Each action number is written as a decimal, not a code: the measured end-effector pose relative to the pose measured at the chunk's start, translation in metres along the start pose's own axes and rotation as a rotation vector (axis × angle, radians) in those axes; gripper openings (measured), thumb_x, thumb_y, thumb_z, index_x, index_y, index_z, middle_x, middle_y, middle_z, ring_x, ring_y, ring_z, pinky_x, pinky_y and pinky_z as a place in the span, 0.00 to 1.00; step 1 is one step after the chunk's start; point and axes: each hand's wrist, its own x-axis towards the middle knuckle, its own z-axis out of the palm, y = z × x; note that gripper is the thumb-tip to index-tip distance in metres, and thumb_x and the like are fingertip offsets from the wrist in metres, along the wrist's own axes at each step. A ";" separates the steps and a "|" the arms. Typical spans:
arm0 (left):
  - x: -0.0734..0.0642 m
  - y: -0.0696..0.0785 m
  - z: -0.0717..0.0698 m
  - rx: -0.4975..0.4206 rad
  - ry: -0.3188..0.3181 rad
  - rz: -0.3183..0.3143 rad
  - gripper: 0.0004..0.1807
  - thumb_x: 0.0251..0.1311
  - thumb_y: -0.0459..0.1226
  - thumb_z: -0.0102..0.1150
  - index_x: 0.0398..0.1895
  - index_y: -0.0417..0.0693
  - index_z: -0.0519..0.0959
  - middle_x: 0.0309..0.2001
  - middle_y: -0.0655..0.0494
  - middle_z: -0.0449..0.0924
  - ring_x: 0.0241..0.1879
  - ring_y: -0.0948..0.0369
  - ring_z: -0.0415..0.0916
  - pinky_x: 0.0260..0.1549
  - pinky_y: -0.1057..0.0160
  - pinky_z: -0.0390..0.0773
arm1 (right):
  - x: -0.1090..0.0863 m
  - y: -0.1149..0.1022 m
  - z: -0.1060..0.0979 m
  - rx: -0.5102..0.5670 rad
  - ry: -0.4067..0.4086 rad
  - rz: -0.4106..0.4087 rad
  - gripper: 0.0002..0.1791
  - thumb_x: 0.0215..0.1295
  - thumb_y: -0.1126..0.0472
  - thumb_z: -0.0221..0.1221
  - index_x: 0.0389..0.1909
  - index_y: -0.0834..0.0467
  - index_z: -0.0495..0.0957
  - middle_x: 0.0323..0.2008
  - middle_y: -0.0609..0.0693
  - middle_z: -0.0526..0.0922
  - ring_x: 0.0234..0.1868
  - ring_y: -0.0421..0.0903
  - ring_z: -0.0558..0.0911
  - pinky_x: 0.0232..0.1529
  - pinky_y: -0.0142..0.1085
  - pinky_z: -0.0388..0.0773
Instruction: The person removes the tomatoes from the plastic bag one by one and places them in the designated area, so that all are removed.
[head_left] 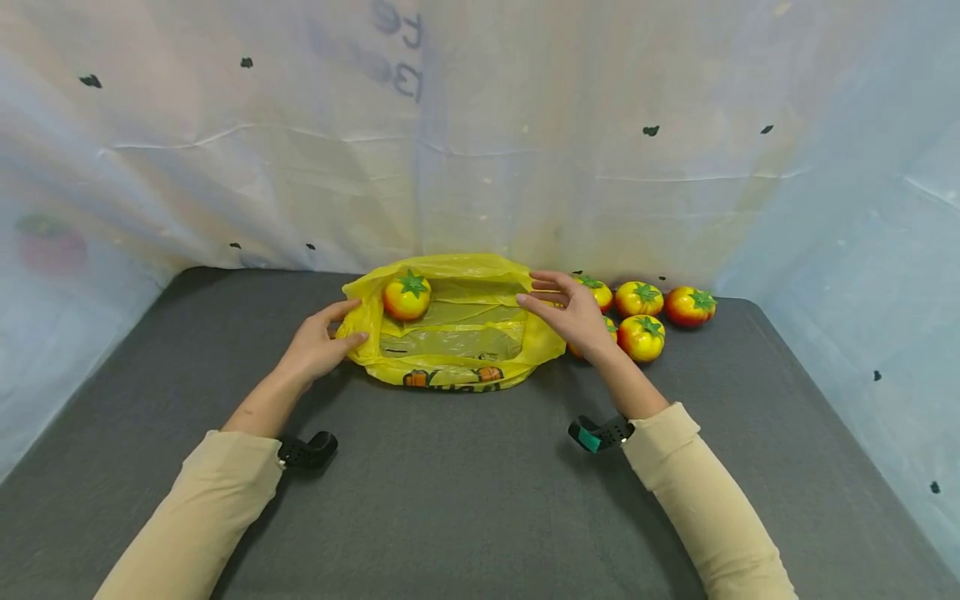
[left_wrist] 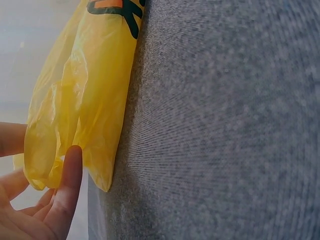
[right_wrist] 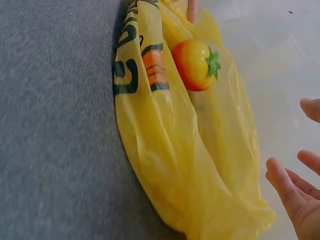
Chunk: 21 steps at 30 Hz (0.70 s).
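Note:
A yellow plastic bag lies with its mouth spread wide, dark lettering and orange pictures on its front. Inside, toward its left end, sits one red-and-yellow tomato with a green leafy top. At the bag's left end is my left hand; its thumb touches the plastic and its fingers are spread, partly behind the bag. Over the right end hangs my right hand, fingers extended and holding nothing. In the right wrist view its fingertips stand apart from the bag.
Several more tomatoes are grouped right of the bag, some partly hidden by my right hand and forearm. Pale plastic sheeting rises behind the dark grey table and along its sides. Each wrist wears a black band.

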 end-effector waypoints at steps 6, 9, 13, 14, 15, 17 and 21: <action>0.000 0.001 0.001 0.004 0.002 -0.001 0.35 0.69 0.39 0.51 0.75 0.46 0.52 0.71 0.36 0.54 0.51 0.45 0.72 0.37 0.57 0.78 | 0.009 -0.004 0.013 -0.002 -0.018 0.013 0.32 0.63 0.49 0.62 0.66 0.56 0.68 0.63 0.59 0.72 0.62 0.55 0.73 0.59 0.49 0.73; 0.000 0.001 0.001 0.006 0.001 -0.007 0.35 0.69 0.39 0.51 0.75 0.46 0.52 0.71 0.36 0.54 0.50 0.46 0.72 0.37 0.57 0.78 | 0.014 -0.006 0.020 0.013 -0.028 0.029 0.32 0.63 0.48 0.62 0.66 0.56 0.69 0.62 0.59 0.72 0.62 0.54 0.74 0.58 0.49 0.73; -0.001 0.003 0.001 0.007 0.001 -0.009 0.35 0.69 0.39 0.51 0.75 0.46 0.52 0.71 0.36 0.54 0.50 0.46 0.72 0.38 0.56 0.78 | 0.021 -0.007 0.030 0.065 -0.051 0.027 0.31 0.64 0.50 0.62 0.66 0.57 0.69 0.62 0.61 0.72 0.61 0.54 0.74 0.58 0.50 0.74; -0.001 0.003 0.001 0.006 0.002 -0.010 0.35 0.69 0.38 0.52 0.75 0.46 0.52 0.71 0.36 0.54 0.50 0.46 0.72 0.38 0.56 0.78 | 0.023 -0.008 0.032 0.079 -0.056 0.022 0.31 0.64 0.51 0.62 0.66 0.57 0.68 0.62 0.62 0.72 0.61 0.55 0.75 0.57 0.50 0.74; -0.001 0.003 0.001 0.007 0.003 -0.007 0.35 0.69 0.38 0.52 0.75 0.45 0.52 0.71 0.35 0.54 0.50 0.45 0.72 0.38 0.56 0.78 | 0.024 -0.008 0.035 0.089 -0.060 0.018 0.31 0.64 0.51 0.61 0.66 0.57 0.68 0.62 0.62 0.71 0.61 0.55 0.75 0.57 0.51 0.74; -0.001 0.004 0.001 0.007 0.006 -0.004 0.35 0.69 0.38 0.52 0.75 0.45 0.52 0.71 0.35 0.54 0.51 0.45 0.72 0.38 0.57 0.78 | 0.027 -0.009 0.039 0.108 -0.060 0.013 0.31 0.64 0.51 0.62 0.66 0.57 0.68 0.62 0.62 0.72 0.60 0.55 0.75 0.56 0.52 0.74; 0.000 0.005 0.001 0.014 0.008 0.007 0.34 0.69 0.38 0.51 0.75 0.45 0.52 0.71 0.35 0.53 0.52 0.44 0.71 0.38 0.58 0.77 | 0.030 -0.010 0.048 0.134 -0.050 0.018 0.30 0.63 0.51 0.63 0.64 0.56 0.70 0.61 0.61 0.73 0.58 0.55 0.76 0.55 0.53 0.75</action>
